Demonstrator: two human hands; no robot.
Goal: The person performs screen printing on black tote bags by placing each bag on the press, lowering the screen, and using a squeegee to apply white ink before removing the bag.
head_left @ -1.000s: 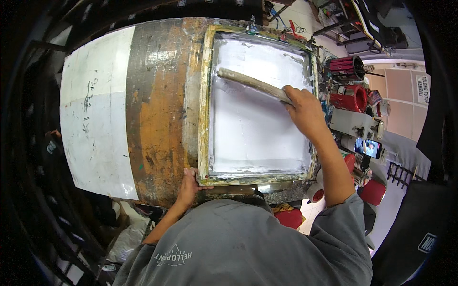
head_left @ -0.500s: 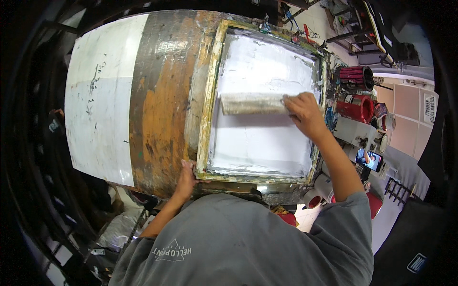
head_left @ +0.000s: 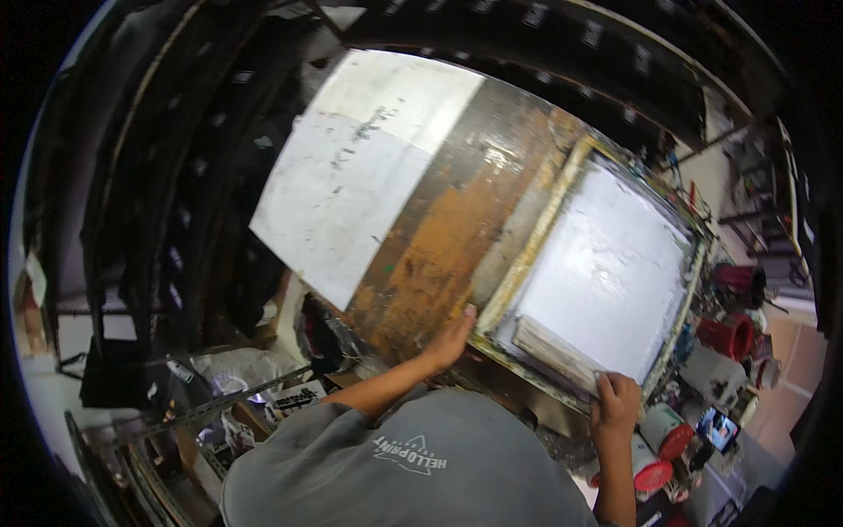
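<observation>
The right grip [head_left: 617, 395] is clamped on the right end of a pale squeegee [head_left: 555, 355], which extends leftward from it along the near side of a paint-crusted frame [head_left: 544, 235]. Beyond that grip, the frame's inner surface [head_left: 615, 255] is smooth, white and glossy. The left grip [head_left: 452, 341] sits beside the frame's near left corner, at the edge of the bench [head_left: 439, 246]; I cannot tell whether it is clamped on anything. Ahead of it, the bench is scuffed brown and orange, with white panels [head_left: 360, 171] farther left. Right of the right grip crowd red cans [head_left: 727, 335] and a lit phone [head_left: 718, 429]. Dark racks [head_left: 167, 184] stand well left of both grips.
</observation>
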